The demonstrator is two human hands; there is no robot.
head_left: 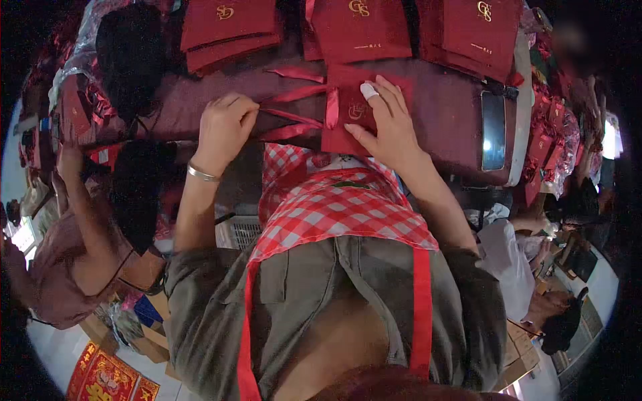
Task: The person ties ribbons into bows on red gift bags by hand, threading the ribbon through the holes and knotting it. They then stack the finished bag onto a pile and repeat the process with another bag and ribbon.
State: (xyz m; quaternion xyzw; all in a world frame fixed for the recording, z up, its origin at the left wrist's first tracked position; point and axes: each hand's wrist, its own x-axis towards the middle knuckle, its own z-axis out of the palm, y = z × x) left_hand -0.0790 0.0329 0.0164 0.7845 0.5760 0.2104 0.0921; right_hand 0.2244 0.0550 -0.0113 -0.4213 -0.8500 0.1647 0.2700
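A flat dark-red gift bag (346, 137) with a faint logo lies on the cloth-covered table in front of me. My right hand (391, 123) rests on it with fingers spread, and one fingertip is wrapped in white. Shiny red ribbons (294, 95) stretch leftward from the bag. My left hand (226, 130), with a silver bangle at the wrist, is closed in a pinch where the ribbons converge. Its fingertips partly hide the ribbon ends. A band of ribbon (332, 108) crosses the bag's left side.
Stacks of red bags with gold lettering (231, 30), (358, 30), (471, 30) line the far side. A dark phone (493, 130) lies at the right. Plastic-wrapped red items (552, 144) stand beyond it. Another person's arm (87, 207) is at the left.
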